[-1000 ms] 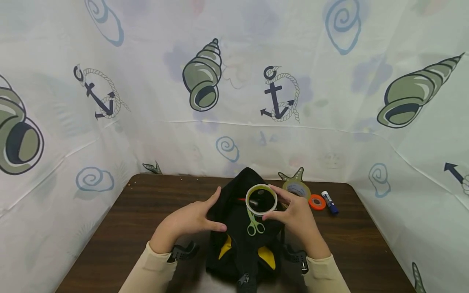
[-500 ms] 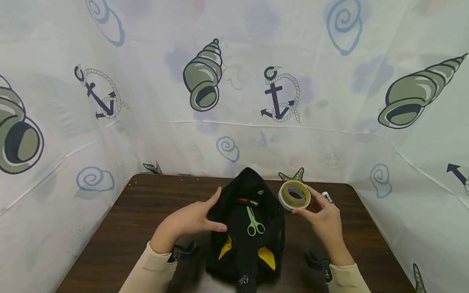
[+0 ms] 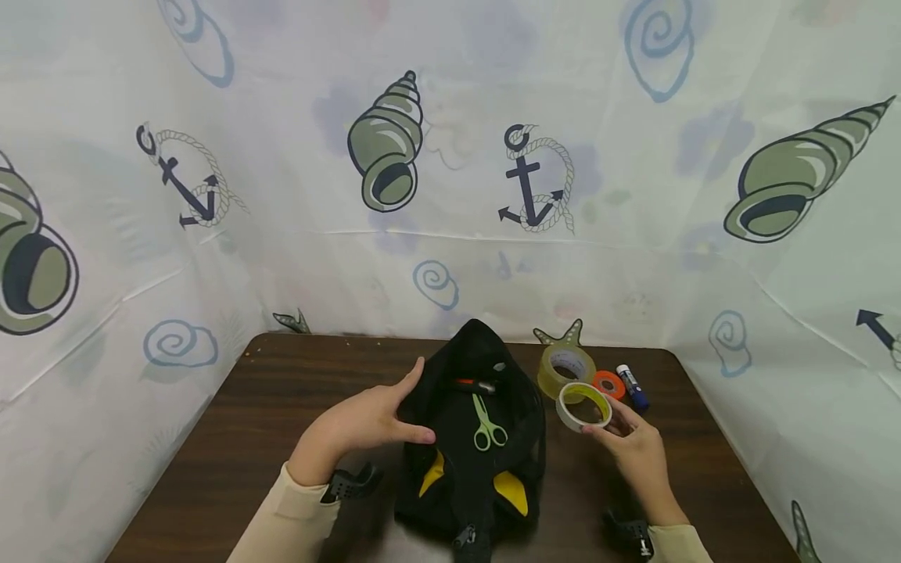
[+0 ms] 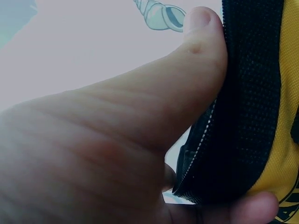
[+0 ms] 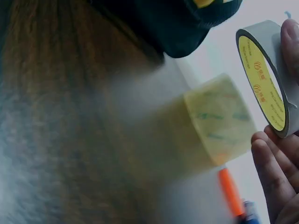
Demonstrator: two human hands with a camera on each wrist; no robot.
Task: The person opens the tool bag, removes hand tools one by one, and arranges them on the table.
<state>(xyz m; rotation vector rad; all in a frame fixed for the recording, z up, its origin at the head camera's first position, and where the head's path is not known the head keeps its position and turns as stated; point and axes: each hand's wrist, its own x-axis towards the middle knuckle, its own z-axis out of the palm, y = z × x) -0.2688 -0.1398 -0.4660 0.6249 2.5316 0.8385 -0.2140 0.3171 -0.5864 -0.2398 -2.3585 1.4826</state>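
Your right hand (image 3: 637, 450) pinches a roll of white tape (image 5: 257, 86) at its near right edge, thumb and fingertips together on the ring, its yellow lining showing. Your left hand (image 3: 362, 422) holds the side of a black bag (image 3: 468, 473), its thumb across the front and a finger stretched up along the edge. The bag stands between your two hands, just left of the tape in your right grip, its mouth gaping and two yellow patches below your left thumb.

Right of your left thumb, green scissors (image 3: 486, 423) rest on the bag's black cloth, blades pointing away from you. Beyond them, still deeper in the mouth, lies a red-and-black item (image 3: 482, 387) too small to make out.

Just past your right fingertips sits a roll of clear tape (image 5: 222, 119); whether it touches the white roll you cannot tell from here. An orange ring (image 3: 619, 385) lies near it, beyond your knuckles, with a blue marker (image 3: 635, 390) at its right, all on the brown table (image 3: 246, 469).
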